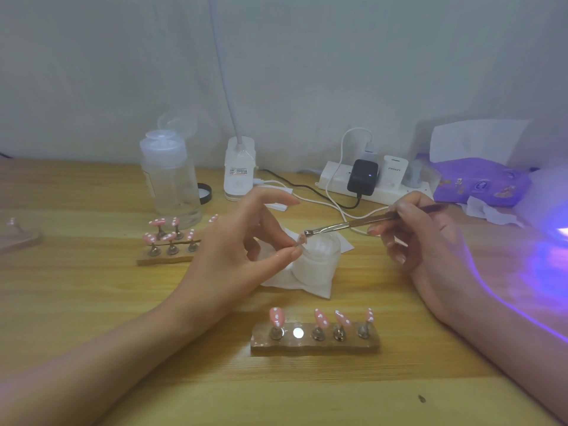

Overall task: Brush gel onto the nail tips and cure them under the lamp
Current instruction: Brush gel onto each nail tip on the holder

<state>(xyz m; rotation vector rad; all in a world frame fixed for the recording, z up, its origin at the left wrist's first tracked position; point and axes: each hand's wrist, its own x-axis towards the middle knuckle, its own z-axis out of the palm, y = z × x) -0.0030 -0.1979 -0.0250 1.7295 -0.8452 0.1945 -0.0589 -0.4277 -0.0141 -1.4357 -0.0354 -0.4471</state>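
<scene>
My left hand (246, 244) pinches a small pink nail tip (302, 239) on its stand, just over the open white gel jar (319, 259). My right hand (424, 241) grips a thin brush (353, 224); its bristle end sits right above the held tip. Near me a wooden holder (313, 344) carries several pink dotted tips, with one bare magnet spot second from the left. A second holder (167, 256) with several pink tips stands to the left. The curing lamp (553, 210) glows violet at the right edge.
A clear pump bottle (172, 179), a black jar lid (205, 193), a white desk lamp base (239, 170), a power strip (368, 186) with plugs and cables, and a purple tissue pack (479, 182) line the back. White wipes (301, 287) lie under the jar.
</scene>
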